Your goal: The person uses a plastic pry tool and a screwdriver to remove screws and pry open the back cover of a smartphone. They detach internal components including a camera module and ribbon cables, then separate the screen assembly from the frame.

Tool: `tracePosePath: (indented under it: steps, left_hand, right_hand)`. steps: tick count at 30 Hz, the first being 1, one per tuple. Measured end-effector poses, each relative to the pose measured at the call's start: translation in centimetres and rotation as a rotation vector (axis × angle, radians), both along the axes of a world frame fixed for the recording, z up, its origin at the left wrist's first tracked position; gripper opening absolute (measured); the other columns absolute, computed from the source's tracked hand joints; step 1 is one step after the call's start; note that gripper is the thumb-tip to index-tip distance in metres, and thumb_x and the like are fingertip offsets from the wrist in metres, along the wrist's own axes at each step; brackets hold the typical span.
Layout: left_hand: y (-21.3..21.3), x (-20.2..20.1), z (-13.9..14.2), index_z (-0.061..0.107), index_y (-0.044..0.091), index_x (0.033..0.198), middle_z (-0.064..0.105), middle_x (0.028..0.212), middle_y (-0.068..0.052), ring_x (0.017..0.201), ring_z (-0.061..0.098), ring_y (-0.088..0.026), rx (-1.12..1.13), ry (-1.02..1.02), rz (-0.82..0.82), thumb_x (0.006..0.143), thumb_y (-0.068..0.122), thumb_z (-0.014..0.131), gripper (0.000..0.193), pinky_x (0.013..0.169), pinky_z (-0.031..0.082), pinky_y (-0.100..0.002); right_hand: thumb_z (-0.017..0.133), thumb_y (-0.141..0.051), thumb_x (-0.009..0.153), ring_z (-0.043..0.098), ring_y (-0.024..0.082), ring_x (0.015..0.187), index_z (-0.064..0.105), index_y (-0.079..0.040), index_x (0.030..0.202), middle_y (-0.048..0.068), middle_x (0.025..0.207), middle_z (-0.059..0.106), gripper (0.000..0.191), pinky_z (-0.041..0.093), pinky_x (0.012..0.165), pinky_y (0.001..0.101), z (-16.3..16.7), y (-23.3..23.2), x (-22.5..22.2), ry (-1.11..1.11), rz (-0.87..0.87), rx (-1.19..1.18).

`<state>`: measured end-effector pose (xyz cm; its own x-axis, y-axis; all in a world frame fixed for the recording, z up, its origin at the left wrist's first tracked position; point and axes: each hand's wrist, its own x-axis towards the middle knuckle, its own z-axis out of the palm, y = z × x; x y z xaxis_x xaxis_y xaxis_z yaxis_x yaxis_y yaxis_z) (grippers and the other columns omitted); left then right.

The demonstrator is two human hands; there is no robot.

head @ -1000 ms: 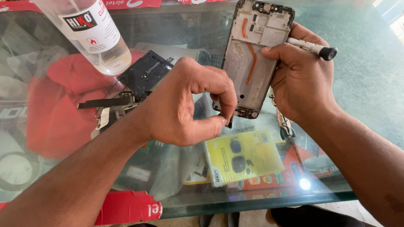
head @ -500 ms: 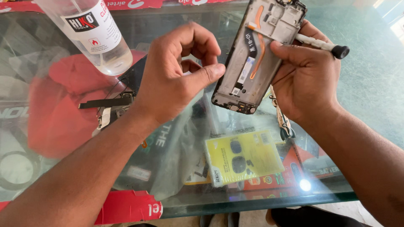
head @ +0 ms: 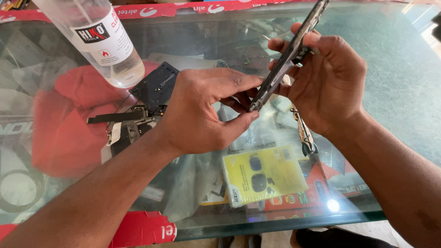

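Note:
My right hand [head: 330, 82] grips an opened phone frame [head: 287, 55], turned edge-on and slanting up to the right above the glass table [head: 395, 92]. My left hand [head: 202, 110] meets the frame's lower end, with its thumb and fingertips pinched at the bottom corner. A dark tool tip [head: 436, 23] shows at the right border; whether my right hand holds it cannot be told.
A clear plastic bottle [head: 103, 41] with a white label stands at the back left. Dark phone parts [head: 156, 85] and a flex strip [head: 115, 117] lie left of my hands, tweezers [head: 303, 131] lie under my right hand. Below the glass are a yellow packet [head: 264, 174] and red items [head: 64, 124].
The phone frame has turned from facing me to edge-on and tilted. My left hand moved from beside it to pinch its lower end.

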<state>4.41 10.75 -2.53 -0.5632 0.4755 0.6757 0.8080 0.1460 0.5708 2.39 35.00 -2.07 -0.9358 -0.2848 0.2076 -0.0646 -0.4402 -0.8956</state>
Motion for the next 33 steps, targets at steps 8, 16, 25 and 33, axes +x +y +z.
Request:
tracePosePath:
  steps: [8,16,25,33]
  left_hand:
    - [-0.2,0.4,-0.1,0.069,0.0,0.129,0.074,0.118,-0.013,0.097,0.078,-0.022,-0.086,0.178,0.008,0.085,0.006,0.083,0.046,0.082,0.064,-0.028]
    - [-0.6,0.4,0.3,0.067,0.0,0.128,0.069,0.123,-0.016,0.117,0.072,-0.032,-0.055,0.318,-0.003,0.082,-0.001,0.071,0.046,0.097,0.062,-0.035]
    - [-1.0,0.3,0.3,0.071,0.005,0.125,0.069,0.122,-0.008,0.107,0.073,-0.023,-0.042,0.333,0.007,0.092,0.004,0.074,0.033,0.093,0.063,-0.031]
    - [-0.9,1.3,1.2,0.071,-0.001,0.124,0.066,0.121,-0.013,0.109,0.07,-0.028,-0.1,0.544,0.058,0.091,0.009,0.075,0.035,0.092,0.063,-0.038]
  right_hand:
    - [0.058,-0.033,0.091,0.071,0.031,0.118,0.054,-0.012,0.135,0.016,0.134,0.064,0.049,0.063,0.098,0.0598,1.5,-0.2,0.4,-0.062,-0.06,0.224]
    - [0.053,-0.036,0.096,0.069,0.036,0.121,0.061,-0.003,0.135,0.02,0.136,0.065,0.051,0.058,0.108,0.0514,0.3,-0.1,-0.1,-0.085,0.044,-0.002]
    - [0.059,-0.04,0.1,0.062,0.036,0.132,0.055,-0.003,0.144,0.023,0.15,0.056,0.058,0.055,0.117,0.0526,0.0,-0.2,-0.3,-0.02,0.189,0.018]
    - [0.068,-0.049,0.098,0.057,0.04,0.137,0.039,-0.002,0.16,0.026,0.155,0.042,0.083,0.054,0.112,0.0534,-0.1,0.0,-0.9,0.13,0.412,0.003]
